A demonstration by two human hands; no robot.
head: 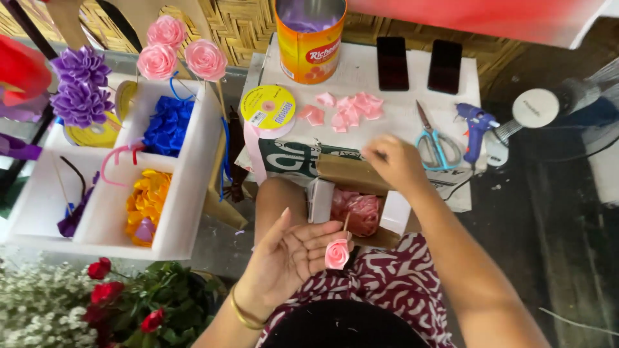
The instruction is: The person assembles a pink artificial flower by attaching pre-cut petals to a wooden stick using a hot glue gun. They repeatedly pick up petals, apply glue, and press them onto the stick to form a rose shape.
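Hands assembling a pink ribbon rose over a lap.

I saw the left hand (287,254), low centre, pinching the rose (336,254) by its stick, while the right hand (394,161), fingers curled (grip unclear), reached toward folded petals (345,111) at upper centre; steadying the stem seemed wise.

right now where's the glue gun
In the head view the blue glue gun lies on the white paper at the right side, just right of the teal-handled scissors and below the two dark phones.
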